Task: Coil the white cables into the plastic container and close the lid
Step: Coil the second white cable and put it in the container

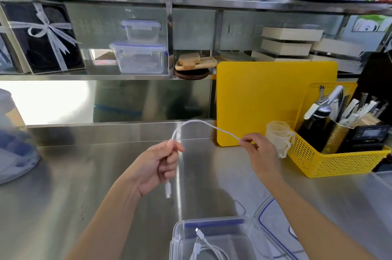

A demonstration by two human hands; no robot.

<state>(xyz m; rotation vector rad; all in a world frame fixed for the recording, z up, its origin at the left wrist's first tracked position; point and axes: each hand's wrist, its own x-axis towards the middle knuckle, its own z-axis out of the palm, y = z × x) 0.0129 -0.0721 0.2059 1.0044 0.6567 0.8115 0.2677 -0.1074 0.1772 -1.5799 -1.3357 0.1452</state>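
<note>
Above the counter (pixel 74 185), the white cable (pixel 197 122) arches between both grips: the left hand (pixel 158 166) pinches one end, plug dangling, while the right hand (pixel 257 150) pinches it further right. The open plastic container (pixel 180 242), cables already inside, sits near, below both, closest to the left hand.

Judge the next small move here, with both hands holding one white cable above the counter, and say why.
Probably bring the right hand toward the left hand to fold the white cable into a first loop. It arcs loosely between them, uncoiled, one plug dangling below the left hand, while the open plastic container below already holds another cable.
</note>
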